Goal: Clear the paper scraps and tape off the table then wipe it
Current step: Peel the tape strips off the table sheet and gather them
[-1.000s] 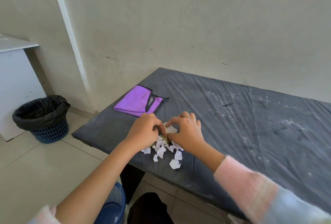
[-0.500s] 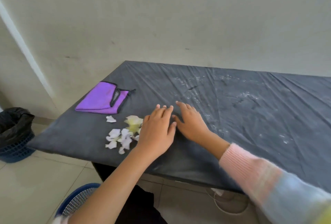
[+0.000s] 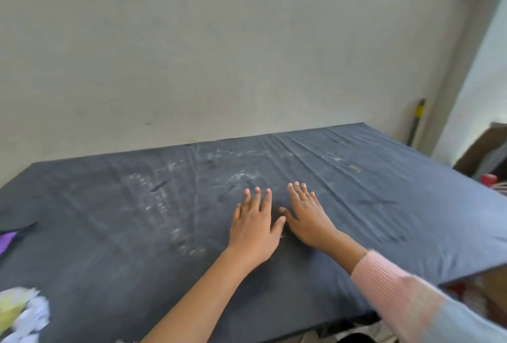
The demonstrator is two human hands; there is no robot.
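Note:
My left hand (image 3: 255,226) and my right hand (image 3: 307,216) lie flat, palms down, side by side on the middle of the dark grey covered table (image 3: 397,205). Both hold nothing and their fingers are spread. A heap of white and pale yellow paper scraps (image 3: 23,312) sits at the bottom left corner of the view, blurred, well to the left of my hands. Only a sliver of the purple cloth (image 3: 6,239) shows at the left edge. White smudges mark the table cover ahead of my left hand.
A plain wall runs along the table's far side. A dark pole with a yellow band (image 3: 417,120) leans in the right corner. Brown and red objects (image 3: 488,175) stand beyond the table's right edge.
My view swung right. Both hands left the scrap pile and slid right across the table, now flat on its middle. The scraps and purple cloth have shifted to the left edge of the view.

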